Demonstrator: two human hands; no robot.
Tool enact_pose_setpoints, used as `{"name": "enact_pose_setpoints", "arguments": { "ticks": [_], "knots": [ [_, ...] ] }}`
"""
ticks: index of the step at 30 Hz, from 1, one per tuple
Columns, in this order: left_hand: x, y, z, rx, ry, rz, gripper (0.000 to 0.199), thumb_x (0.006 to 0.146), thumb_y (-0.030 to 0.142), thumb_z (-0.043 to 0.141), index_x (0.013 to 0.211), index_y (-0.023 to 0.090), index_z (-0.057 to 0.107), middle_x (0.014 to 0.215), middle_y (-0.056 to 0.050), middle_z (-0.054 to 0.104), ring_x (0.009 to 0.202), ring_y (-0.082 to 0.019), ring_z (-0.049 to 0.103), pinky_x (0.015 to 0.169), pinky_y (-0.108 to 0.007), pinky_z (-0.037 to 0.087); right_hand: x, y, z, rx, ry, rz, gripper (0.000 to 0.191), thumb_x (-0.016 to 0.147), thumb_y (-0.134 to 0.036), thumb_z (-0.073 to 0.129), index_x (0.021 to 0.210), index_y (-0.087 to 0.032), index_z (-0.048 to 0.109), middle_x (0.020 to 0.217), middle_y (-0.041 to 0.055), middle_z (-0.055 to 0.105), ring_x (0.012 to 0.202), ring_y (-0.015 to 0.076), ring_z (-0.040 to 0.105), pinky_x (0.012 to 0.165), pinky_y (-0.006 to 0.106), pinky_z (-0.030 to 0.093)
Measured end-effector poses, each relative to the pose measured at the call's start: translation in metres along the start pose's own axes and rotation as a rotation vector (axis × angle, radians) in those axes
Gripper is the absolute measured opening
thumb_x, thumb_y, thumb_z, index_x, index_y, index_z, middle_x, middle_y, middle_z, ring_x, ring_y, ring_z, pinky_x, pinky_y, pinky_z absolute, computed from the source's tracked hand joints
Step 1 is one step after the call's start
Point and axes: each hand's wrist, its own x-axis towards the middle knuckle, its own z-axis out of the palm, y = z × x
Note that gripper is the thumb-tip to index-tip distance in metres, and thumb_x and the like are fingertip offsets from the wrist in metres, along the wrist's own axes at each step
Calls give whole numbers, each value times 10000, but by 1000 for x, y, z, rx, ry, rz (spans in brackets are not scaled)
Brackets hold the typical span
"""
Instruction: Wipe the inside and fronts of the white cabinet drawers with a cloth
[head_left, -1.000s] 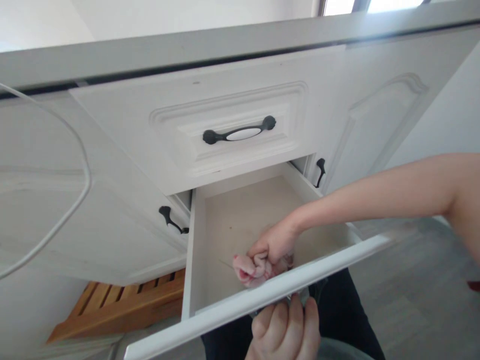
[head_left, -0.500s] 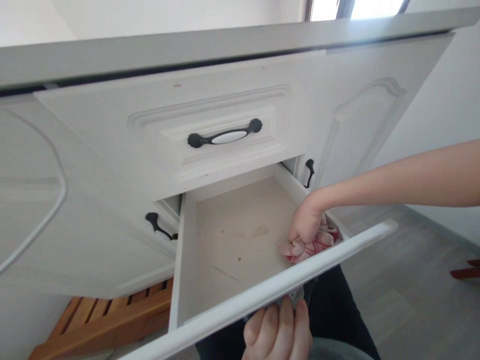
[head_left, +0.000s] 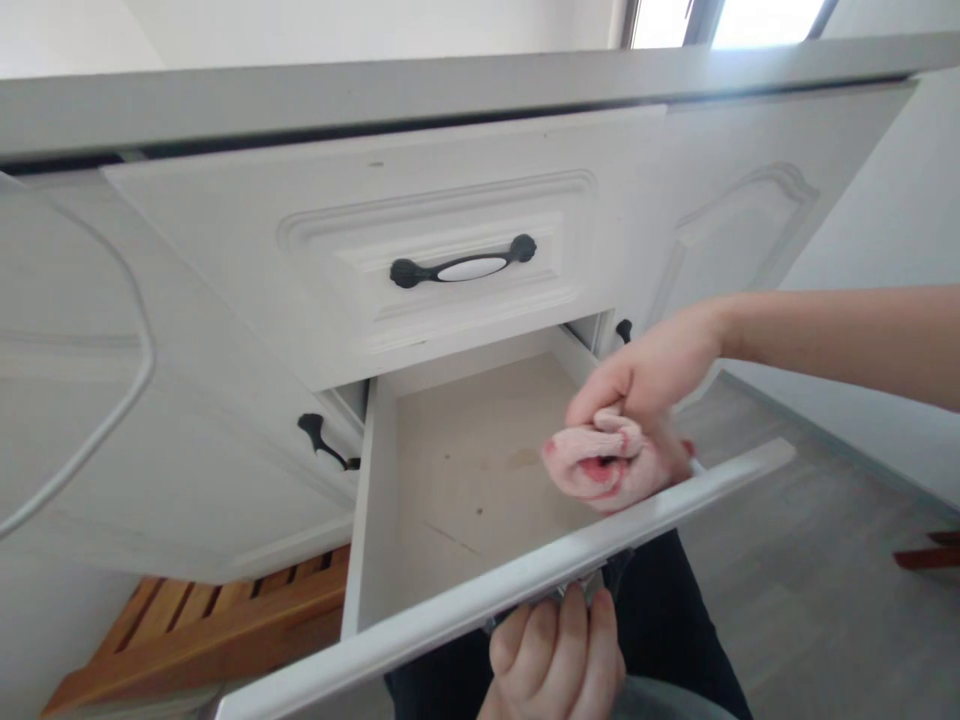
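Note:
My right hand (head_left: 652, 375) is closed on a bunched pink-and-white cloth (head_left: 592, 462) with red markings. The cloth is held above the front right corner of the pulled-out drawer (head_left: 360, 550), just behind its front panel. Below that panel, my left hand (head_left: 559, 655) has its fingers curled round the drawer's handle (head_left: 585, 583), which is mostly hidden by the fingers. Brown specks and a scratch mark show on the drawer's pale floor.
A closed upper drawer with a black-and-white handle (head_left: 461, 266) sits above the opened one. Cabinet doors flank both sides. A white cable (head_left: 142, 360) hangs at left, over a slatted wooden piece (head_left: 225, 630). My legs are under the drawer front.
My right hand has lifted the cloth up from the drawer's right corner, and the wrist has risen. The left hand stays at the handle. The view has shifted slightly.

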Motion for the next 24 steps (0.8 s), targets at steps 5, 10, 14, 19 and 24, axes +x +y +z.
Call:
{"name": "enact_pose_setpoints", "arguments": {
  "ticks": [5, 10, 14, 19, 24],
  "knots": [
    [1, -2, -1, -16, -5, 26, 239, 701, 110, 633, 901, 172, 747, 813, -4, 754, 746, -134, 612, 770, -310, 430, 100, -43, 48, -52, -179, -462, 767, 662, 37, 510, 1350, -296, 579, 1137, -49, 681, 774, 81, 655, 645, 157, 484],
    [-2, -3, -1, 2, 3, 46, 236, 710, 135, 628, 914, 170, 742, 805, -12, 747, 723, -140, 611, 738, -314, 434, 195, -63, 89, 1, -239, -557, 756, 637, 57, 522, 1292, -307, 627, 860, -109, 701, 659, 57, 632, 620, 127, 429],
    [-8, -5, 0, 27, 6, 76, 259, 724, 164, 656, 964, 187, 754, 834, -16, 755, 739, -141, 630, 759, -314, 449, 181, -51, 80, 45, -341, -427, 782, 609, 68, 518, 1314, -260, 595, 864, -88, 673, 710, 81, 634, 661, 159, 471],
    [-12, -8, 1, 32, 36, 119, 255, 733, 178, 668, 968, 204, 765, 847, -3, 762, 745, -136, 638, 777, -316, 460, 88, 7, 40, 164, -244, -117, 691, 609, 40, 533, 1245, -206, 642, 925, -45, 672, 794, 98, 643, 674, 166, 489],
    [-9, -7, -1, 39, -2, 94, 224, 734, 183, 689, 942, 214, 765, 852, 3, 768, 781, -135, 638, 789, -318, 449, -4, 68, 19, 253, 64, 120, 341, 643, 46, 538, 903, -88, 714, 802, -50, 645, 726, 47, 586, 676, 125, 423]
  ]
}}
